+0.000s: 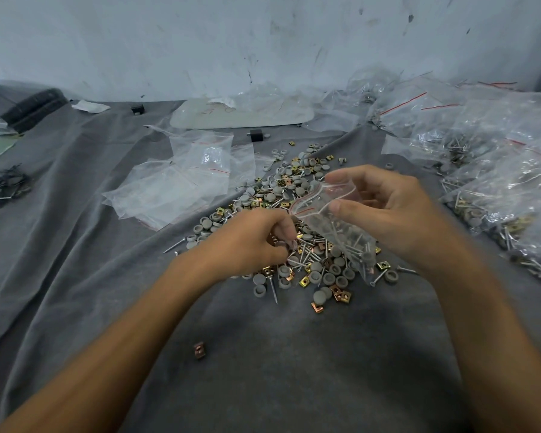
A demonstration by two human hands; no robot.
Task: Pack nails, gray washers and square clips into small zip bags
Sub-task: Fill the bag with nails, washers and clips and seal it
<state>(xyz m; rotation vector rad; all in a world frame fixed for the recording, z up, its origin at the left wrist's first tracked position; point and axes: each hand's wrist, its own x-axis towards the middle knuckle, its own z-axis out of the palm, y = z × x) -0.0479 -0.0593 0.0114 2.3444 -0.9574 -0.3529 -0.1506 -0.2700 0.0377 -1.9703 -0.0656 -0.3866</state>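
Plastic empty bags, thin and clear, lie at the left, then the left hand curls and pinches some small bits over the pile of pointy nails, gray washers and square clips. The zip bag is light, floppy and slippery, part full, so its red-lined top looks best to hold; the right hand pinches it there, mouth open. No words can be read
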